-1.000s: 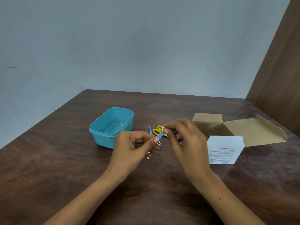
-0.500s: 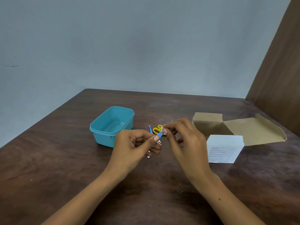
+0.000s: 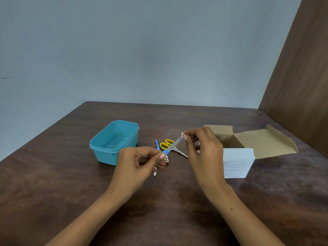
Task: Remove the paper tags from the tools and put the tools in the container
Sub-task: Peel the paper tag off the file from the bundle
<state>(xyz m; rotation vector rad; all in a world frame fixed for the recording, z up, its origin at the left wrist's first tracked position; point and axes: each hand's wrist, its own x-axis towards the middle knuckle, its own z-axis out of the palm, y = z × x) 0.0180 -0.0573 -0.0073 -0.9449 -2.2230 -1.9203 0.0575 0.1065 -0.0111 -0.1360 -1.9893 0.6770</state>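
My left hand pinches the blue handle of a nail file, whose grey blade points up and to the right. At the blade's tip my right hand pinches a small white paper tag. On the table behind the file lie yellow-handled scissors and a thin blue tool. A metal nail clipper and a small metal piece show under my left fingers. The teal container stands open to the left, with nothing visible inside.
An opened brown cardboard box lies to the right, with a white printed box or insert in front of it. A brown panel rises at the table's right edge.
My right hand has moved up and to the right along the file, sliding the paper tag to the blade's tip. The grey blade now shows bare.
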